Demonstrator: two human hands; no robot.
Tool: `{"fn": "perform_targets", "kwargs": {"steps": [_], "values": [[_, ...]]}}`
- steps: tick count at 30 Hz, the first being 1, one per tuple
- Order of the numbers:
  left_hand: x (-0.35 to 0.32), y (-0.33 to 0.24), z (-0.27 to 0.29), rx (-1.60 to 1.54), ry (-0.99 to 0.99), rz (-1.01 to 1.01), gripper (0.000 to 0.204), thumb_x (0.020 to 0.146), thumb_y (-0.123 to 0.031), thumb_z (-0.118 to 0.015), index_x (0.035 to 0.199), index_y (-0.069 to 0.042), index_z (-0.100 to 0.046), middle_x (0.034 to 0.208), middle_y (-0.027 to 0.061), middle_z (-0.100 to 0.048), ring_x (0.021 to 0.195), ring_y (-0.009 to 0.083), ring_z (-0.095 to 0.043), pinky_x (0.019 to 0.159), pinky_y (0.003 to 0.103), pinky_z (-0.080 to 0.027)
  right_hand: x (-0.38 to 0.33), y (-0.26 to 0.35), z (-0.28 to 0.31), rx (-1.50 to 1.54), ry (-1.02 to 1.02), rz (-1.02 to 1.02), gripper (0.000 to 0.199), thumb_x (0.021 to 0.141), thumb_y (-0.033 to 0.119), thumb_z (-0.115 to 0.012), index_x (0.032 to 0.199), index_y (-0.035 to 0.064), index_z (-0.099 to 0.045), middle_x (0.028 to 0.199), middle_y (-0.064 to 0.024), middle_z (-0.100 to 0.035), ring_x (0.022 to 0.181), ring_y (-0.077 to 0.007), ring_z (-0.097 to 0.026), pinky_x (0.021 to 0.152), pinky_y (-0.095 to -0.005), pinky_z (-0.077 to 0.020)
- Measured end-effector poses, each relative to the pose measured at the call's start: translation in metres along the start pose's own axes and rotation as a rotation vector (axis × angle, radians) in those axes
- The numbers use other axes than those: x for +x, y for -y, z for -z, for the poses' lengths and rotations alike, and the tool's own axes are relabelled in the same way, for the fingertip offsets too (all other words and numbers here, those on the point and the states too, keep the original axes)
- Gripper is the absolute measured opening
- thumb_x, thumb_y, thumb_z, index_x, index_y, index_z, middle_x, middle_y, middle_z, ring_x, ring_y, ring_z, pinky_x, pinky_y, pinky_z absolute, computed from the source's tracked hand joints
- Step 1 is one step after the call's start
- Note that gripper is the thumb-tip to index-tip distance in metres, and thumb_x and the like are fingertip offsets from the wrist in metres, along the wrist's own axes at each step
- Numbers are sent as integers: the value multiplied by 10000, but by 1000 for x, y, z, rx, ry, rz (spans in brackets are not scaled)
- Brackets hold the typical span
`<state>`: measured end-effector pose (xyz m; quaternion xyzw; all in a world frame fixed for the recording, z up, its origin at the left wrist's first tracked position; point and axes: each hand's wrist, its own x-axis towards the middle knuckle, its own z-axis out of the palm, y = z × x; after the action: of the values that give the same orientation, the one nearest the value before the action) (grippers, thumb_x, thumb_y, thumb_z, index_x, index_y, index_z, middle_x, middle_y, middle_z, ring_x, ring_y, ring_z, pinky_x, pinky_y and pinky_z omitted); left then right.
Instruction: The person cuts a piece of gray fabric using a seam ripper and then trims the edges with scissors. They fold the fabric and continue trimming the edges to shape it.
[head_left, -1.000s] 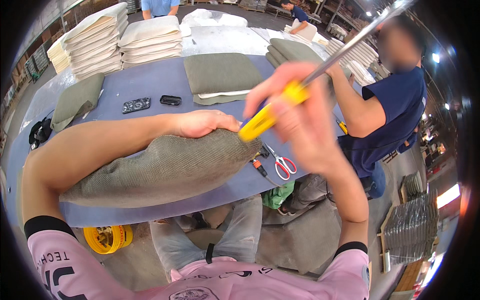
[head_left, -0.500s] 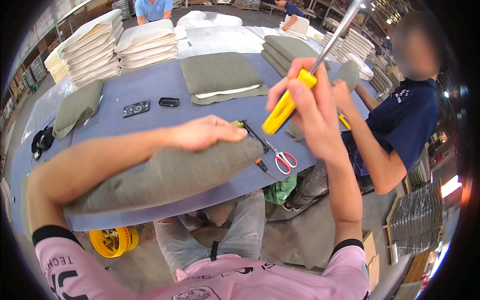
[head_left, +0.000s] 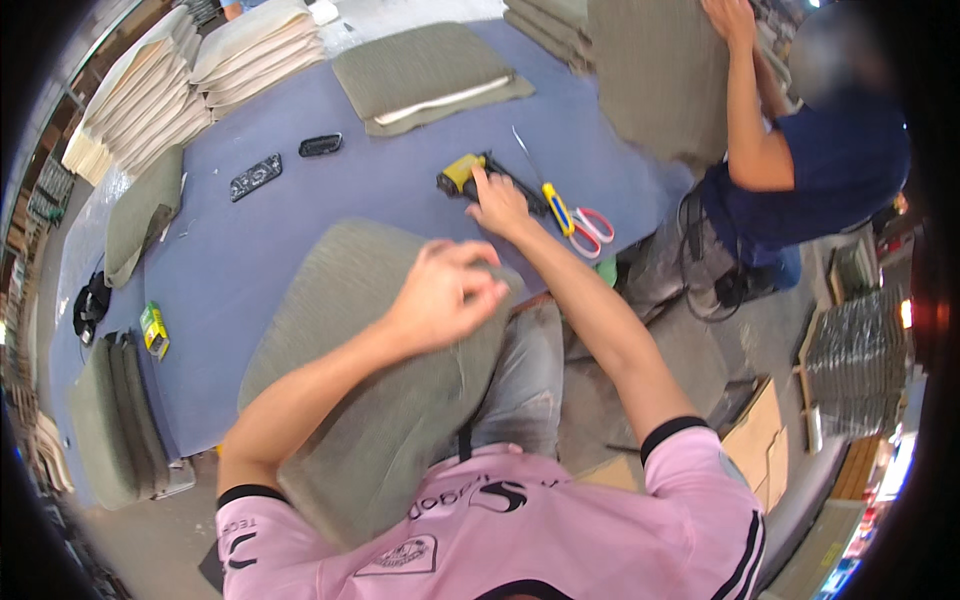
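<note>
A green-grey padded cushion (head_left: 330,290) tilts across my lap and the table's near edge. My left hand (head_left: 450,300) is over its upper part, fingers loosely curled and apart, with nothing visible in them. To the right, my right hand (head_left: 503,208) is closed around the dark handle of a yellow-and-black tool that looks like a staple gun (head_left: 460,170); part of the handle is hidden behind the fingers. Beside it lie a screwdriver (head_left: 557,207) with a yellow and blue handle and red-and-white scissors (head_left: 592,236).
On the blue-covered table (head_left: 225,280) are a phone (head_left: 256,177), a black case (head_left: 320,146), a small yellow-green box (head_left: 154,330) and another cushion (head_left: 425,70). Pale padding stacks (head_left: 140,95) stand far left. A co-worker (head_left: 810,170) handles a green-grey panel (head_left: 650,80) at right.
My right hand has put the screwdriver down beside the scissors and moved onto the staple gun. The cushion has tilted back toward my lap. The co-worker's panel now stands raised.
</note>
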<state>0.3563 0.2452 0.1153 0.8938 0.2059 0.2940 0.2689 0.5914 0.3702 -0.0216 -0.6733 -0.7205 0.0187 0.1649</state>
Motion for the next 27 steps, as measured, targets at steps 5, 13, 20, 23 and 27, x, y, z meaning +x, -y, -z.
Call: {"fn": "perform_targets", "kwargs": {"steps": [5,13,20,23,27], "values": [[-16,106,-63,156,22,88,360,937,-211,-739,662,2,-647,1181,136,-762,975,334,-716,1103,539,-467,32,-19,44,147,237,-145,658,852,280,-735,1399,10,-489,1053,-270,-754,904,-407,-763,776,-519,-589],[-15,111,-64,134,-35,91,351,910,-178,-744,630,-1,-630,1110,82,-825,982,282,-747,1030,481,-507,-186,30,139,791,219,-328,437,822,230,-875,1145,-25,-726,888,-154,-763,801,-287,-754,766,-383,-595],[-14,114,-60,117,-33,112,357,913,-169,-735,621,-3,-613,1124,83,-824,1043,269,-754,1030,466,-496,-208,42,99,572,267,-228,461,725,93,-817,1183,79,-764,899,-228,-750,864,-448,-718,747,-453,-572],[-12,116,-56,127,-32,114,355,914,-167,-734,625,2,-615,1122,82,-823,1049,272,-754,1030,467,-490,-205,47,97,572,191,-142,480,723,103,-823,1198,83,-756,897,-226,-752,857,-449,-719,738,-458,-571],[-6,110,-49,94,40,170,347,914,-166,-734,634,6,-622,1112,84,-822,1060,285,-756,1024,478,-489,-193,46,99,575,233,-188,450,730,113,-827,1173,69,-762,887,-227,-750,843,-452,-716,732,-463,-567]]}}
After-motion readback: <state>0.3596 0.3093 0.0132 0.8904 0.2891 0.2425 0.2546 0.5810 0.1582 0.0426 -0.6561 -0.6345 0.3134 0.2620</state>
